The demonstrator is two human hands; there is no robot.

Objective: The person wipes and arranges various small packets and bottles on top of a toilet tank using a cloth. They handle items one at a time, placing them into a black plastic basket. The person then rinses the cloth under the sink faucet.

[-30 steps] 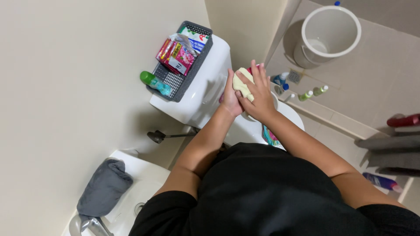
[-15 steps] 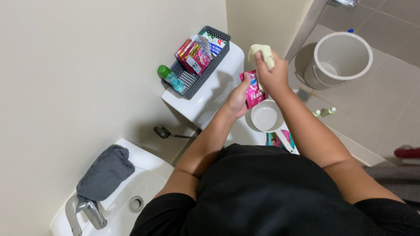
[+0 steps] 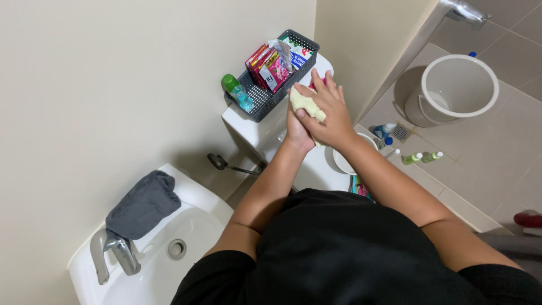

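A: Lighting? 
B: Bright, even, soft indoor light. Source isn't in view. Mild glare on the white sink [image 3: 169, 265] rim and the faucet [image 3: 110, 251].

A: Shadows? 
B: Soft one on the wall [image 3: 113, 85] under the grey basket [image 3: 257, 99], another beside the bucket [image 3: 457, 90].

A: Sharpness? 
B: Mostly crisp. Hands [image 3: 316, 116] slightly soft. The black shirt [image 3: 361, 254] is flat, no detail. Slight wide-angle stretch at the edges.

Both bare forearms extend forward from the black-sleeved torso and converge, wrists nearly touching. Right hand [image 3: 327, 110] lies uppermost, palm down, fingers spread and slightly curled, thumb tucked toward the left. Left hand [image 3: 297, 129] sits beneath and just left of it, mostly covered, wrist straight; whether its fingers are curled closed cannot be told.
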